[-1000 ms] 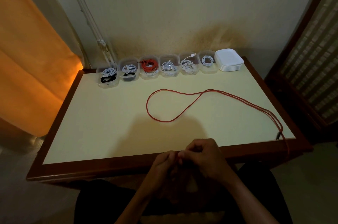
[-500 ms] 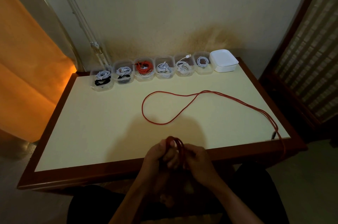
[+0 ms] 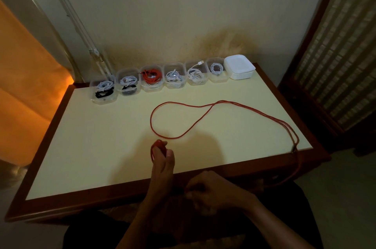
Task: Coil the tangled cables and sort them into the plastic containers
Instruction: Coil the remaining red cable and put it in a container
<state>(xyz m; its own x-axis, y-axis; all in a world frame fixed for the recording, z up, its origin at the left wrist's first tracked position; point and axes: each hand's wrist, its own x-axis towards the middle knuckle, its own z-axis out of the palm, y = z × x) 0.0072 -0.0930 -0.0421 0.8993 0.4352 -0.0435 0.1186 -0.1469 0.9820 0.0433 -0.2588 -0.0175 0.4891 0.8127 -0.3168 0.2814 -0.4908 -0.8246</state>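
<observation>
Dim light falls on a cream-topped table (image 3: 85, 147) with a dark wood border, set against a pale, stained wall. Nearest, at the bottom centre of the frame, the right hand (image 3: 211, 191) hovers over the table's front edge with its fingers curled inward; whether they pinch the cable cannot be told in the gloom. Just left and a little farther up, the left hand (image 3: 162, 159) reaches out over the tabletop, fingers extended and close together, with a few small turns of the red cable (image 3: 203, 115) wound around the fingertips. Beyond the left hand, the loose length of that cable lies on the table in a wide loop at frame centre, then runs as a doubled strand toward the right edge, where it drops over the table's corner and trails back below toward the right hand. Along the far edge, in the upper middle of the frame, six clear plastic containers (image 3: 175, 76) stand in a row, each holding coiled cables: white ones, black ones in the two at the left, and a red coil in the third. At the row's right end, touching it, sits a stack of white lids (image 3: 240, 66). An orange curtain (image 3: 26, 86) fills the left side, and a wooden woven-panel screen (image 3: 337, 55) stands at the right.
</observation>
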